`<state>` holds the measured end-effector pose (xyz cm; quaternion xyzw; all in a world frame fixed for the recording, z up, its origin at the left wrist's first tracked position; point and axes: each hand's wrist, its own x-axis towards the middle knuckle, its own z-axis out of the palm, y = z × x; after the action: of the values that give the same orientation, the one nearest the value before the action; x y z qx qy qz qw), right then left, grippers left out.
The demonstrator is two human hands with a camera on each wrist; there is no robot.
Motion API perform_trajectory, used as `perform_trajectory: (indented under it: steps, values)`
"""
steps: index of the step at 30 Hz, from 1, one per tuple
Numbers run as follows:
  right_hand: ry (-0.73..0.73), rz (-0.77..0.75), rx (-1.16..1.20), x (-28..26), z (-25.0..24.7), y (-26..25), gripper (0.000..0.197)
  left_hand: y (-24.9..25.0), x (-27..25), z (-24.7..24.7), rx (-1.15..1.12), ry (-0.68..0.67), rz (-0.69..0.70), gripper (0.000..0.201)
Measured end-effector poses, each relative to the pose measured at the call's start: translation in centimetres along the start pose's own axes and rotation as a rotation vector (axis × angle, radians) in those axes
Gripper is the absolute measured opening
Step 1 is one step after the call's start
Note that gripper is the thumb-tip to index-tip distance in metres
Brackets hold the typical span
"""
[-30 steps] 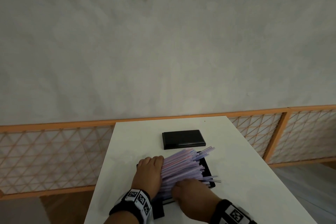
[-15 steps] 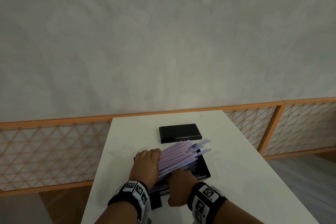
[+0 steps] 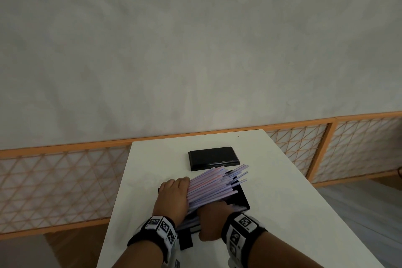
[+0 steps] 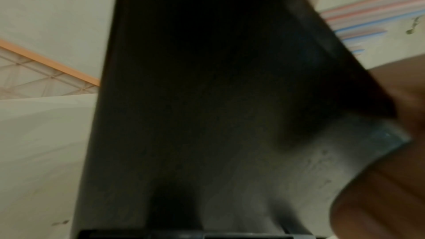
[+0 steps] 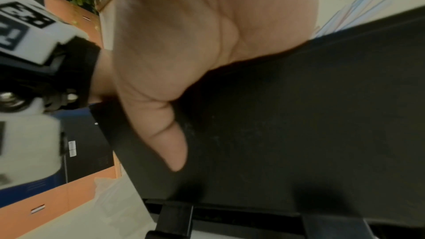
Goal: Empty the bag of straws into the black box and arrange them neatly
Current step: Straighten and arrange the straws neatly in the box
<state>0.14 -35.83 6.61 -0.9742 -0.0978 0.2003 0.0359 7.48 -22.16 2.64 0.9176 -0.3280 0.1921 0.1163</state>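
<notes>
The black box (image 3: 240,199) lies on the white table (image 3: 289,206), heaped with pale pink, blue and lilac straws (image 3: 212,185) that slant up and stick out past its far right corner. My left hand (image 3: 174,194) curls over the box's left wall, against the side of the pile. My right hand (image 3: 212,218) holds the near end. In the right wrist view its thumb (image 5: 171,139) lies flat on the outside of the box wall (image 5: 299,115); its fingers are hidden. The left wrist view is mostly filled by the box wall (image 4: 207,115), with straw ends (image 4: 368,12) behind it. No bag is in view.
The box's black lid (image 3: 214,157) lies flat just beyond the straws. The table's left edge runs close to my left arm. A low wooden lattice railing (image 3: 65,180) stands behind the table against a grey wall.
My right hand has come off the right side of the pile and round to the box's near end. The straws sit more closely bunched. My left hand has stayed put.
</notes>
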Motion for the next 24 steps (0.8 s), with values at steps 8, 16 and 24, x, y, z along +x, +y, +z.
perform_trajectory:
  steps: [8, 16, 24]
  values:
    - [0.235, -0.046, -0.053, -1.2, 0.9, 2.3, 0.044, -0.3, 0.0, 0.6, -0.005, 0.027, 0.001, 0.058]
    - [0.720, -0.220, 0.123, -2.6, 1.2, 4.2, 0.033, -0.4, 0.2, 0.7, 0.028, 0.033, 0.000, 0.040]
    - [0.780, -0.289, -0.107, -1.5, 5.1, 4.7, 0.027, -0.1, 0.1, 0.2, 0.004, -0.004, -0.037, 0.048]
